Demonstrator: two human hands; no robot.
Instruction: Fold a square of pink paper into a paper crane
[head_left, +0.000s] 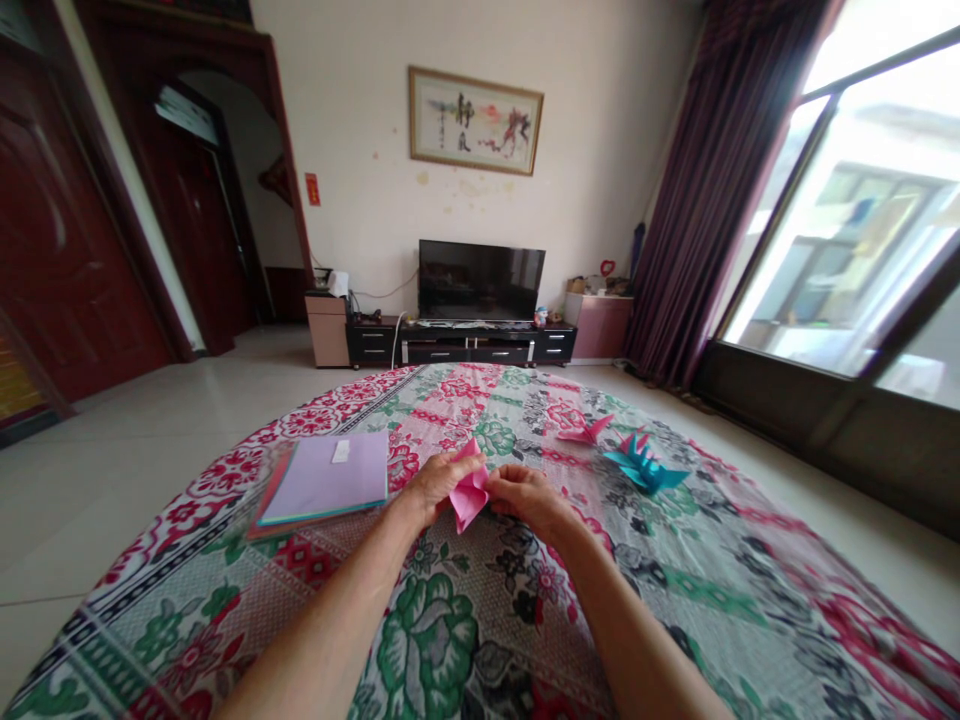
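Note:
Between my two hands, just above the patterned tablecloth [431, 640], is a partly folded piece of pink origami paper [470, 496]. My left hand [435, 487] is closed on its left side, with the thumb and fingers pinching the upper part. At the right edge, my right hand [525, 493] pinches the paper between thumb and fingertips. Its fingers are curled, and the exact contact point is partly hidden. The paper narrows to a point at the bottom and its folds stand somewhat apart.
A stack of coloured paper [322, 478], lilac on top with a small white slip [341, 451], lies to the left. To the right sit a pink folded crane [589, 432] and blue folded cranes [649, 470]. Beyond the round table stand a television [480, 282] and a low cabinet [435, 354].

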